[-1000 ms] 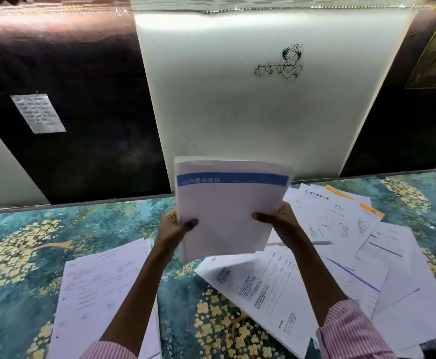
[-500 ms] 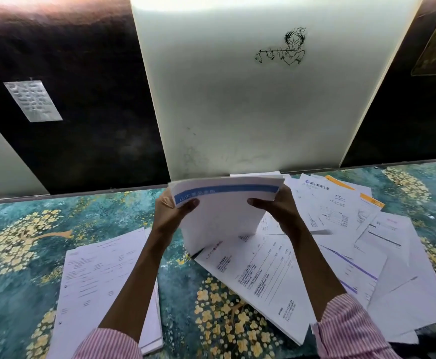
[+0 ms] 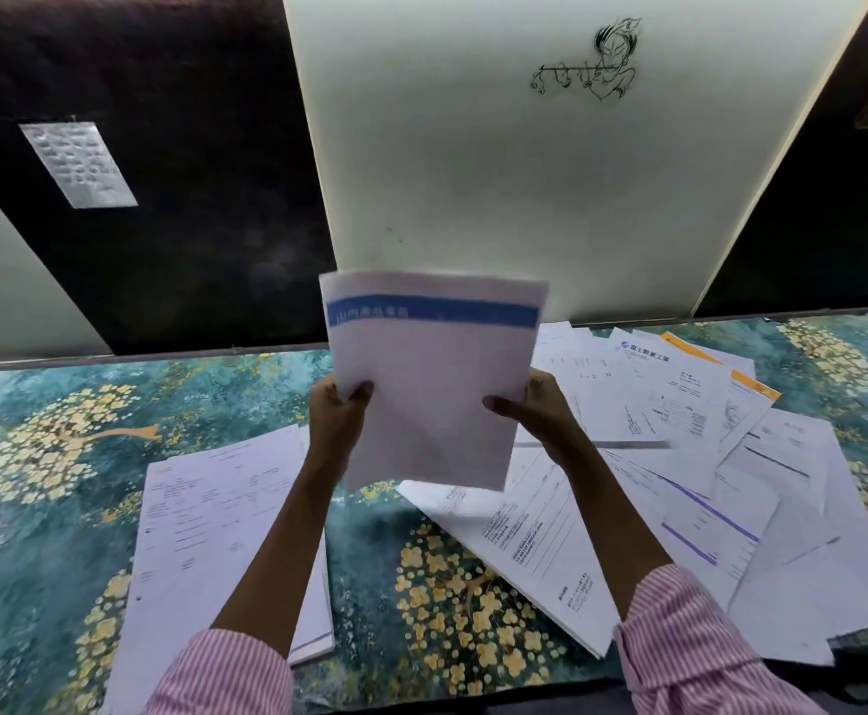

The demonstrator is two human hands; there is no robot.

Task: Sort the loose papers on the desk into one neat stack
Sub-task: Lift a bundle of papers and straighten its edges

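**Both hands hold the blue-banded sheets up above the tabletop**

Your left hand (image 3: 336, 420) grips the left edge of a white sheaf of paper with a blue printed band across its top (image 3: 432, 394), thumb on the face toward you and fingers behind. Your right hand (image 3: 540, 418) grips the opposite edge the same way. Each grip is closed on that sheaf, which stands nearly upright in the air between your hands, clear of the tabletop. How many sheets it holds is hard to tell, since its top edge is blurred.

Below and to the left of your left grip, a squared-off pile of white printed forms (image 3: 215, 534) lies flat on the teal tabletop patterned with yellow blossoms (image 3: 34, 456). Part of it is under your left forearm.

Below and to the right of your right grip, loose white printed pages (image 3: 731, 482) lie fanned and overlapping at many angles. Two orange-edged sheets (image 3: 752, 387) show at the far side of that spread. Your right forearm crosses over the nearest pages.

Behind the grip, past the far edge of the tabletop, stands a pale cream wall panel (image 3: 473, 172) with a small black line drawing (image 3: 589, 64) high on it. A dark brown panel (image 3: 189, 95) to its left carries a silver rectangular label (image 3: 78, 165). Pink-and-white striped sleeves (image 3: 225, 673) cover both your arms nearest you.
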